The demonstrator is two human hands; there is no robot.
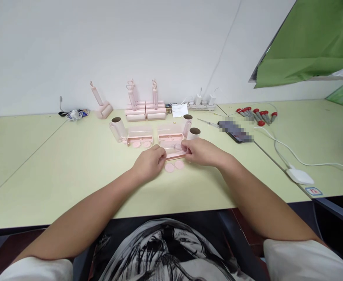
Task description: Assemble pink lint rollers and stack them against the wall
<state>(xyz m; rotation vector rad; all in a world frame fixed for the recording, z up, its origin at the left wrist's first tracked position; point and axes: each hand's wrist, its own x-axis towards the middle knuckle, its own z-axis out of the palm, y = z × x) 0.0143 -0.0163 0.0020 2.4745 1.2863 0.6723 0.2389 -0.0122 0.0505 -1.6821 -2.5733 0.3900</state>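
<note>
My left hand (149, 162) and my right hand (202, 151) meet over a pink tray-like case (174, 155) on the pale green table (72, 171). The right hand's fingers are closed round a clear pinkish tube piece (177, 146). The left hand's fingers are curled at the case's left end; what they grip is hidden. Two pink round caps (174, 166) lie just in front of the case. Behind it stand a clear pink cover (170, 134) and paper roll cores (193, 133).
Another pink case (139, 137) with a roll (118, 127) stands to the left. Finished pink rollers (144, 107) line the wall. Red-handled screwdrivers (256, 115), a phone (236, 132), a power strip (201, 104) and a white cabled device (299, 176) lie at right.
</note>
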